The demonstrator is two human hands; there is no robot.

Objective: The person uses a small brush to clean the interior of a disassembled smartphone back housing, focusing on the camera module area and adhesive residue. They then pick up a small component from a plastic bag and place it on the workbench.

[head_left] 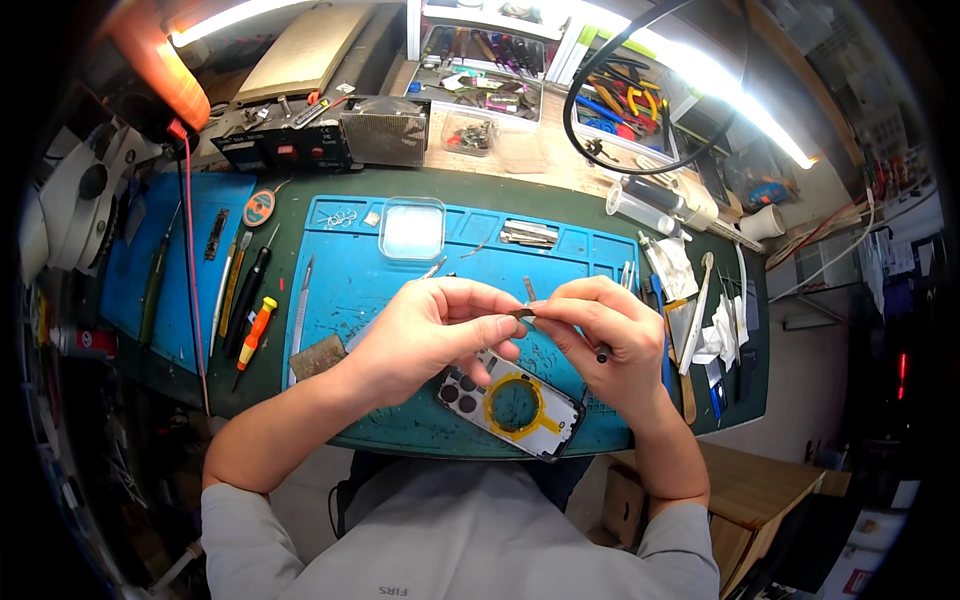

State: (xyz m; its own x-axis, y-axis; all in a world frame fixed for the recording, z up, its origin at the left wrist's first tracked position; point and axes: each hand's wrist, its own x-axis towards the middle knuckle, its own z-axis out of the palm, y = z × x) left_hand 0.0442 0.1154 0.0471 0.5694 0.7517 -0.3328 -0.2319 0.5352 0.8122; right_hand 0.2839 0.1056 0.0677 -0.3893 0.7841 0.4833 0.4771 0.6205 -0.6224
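Above the blue work mat (400, 290), both of my hands meet fingertip to fingertip. My left hand (440, 325) is closed in a pinch on a small, dark, flat piece (521, 313), too small to name. The fingertips of my right hand (605, 335) close on the same piece from the other side. A black rod end (602, 354) pokes out below my right fingers; the rest of it is hidden in that hand. Just beneath lies a phone back housing (548, 428) with camera rings and a yellow ring, partly covered by my left fingers. A thin strip (529, 288) shows just beyond the fingertips.
A clear plastic box (412, 230) stands on the mat's far side, near a tray slot of metal bits (528, 234). Screwdrivers (257, 335) and a solder-wick spool (259, 207) lie left. Syringes (645, 212), tissues (720, 330) and brushes lie right. A black cable loop (568, 110) hangs overhead.
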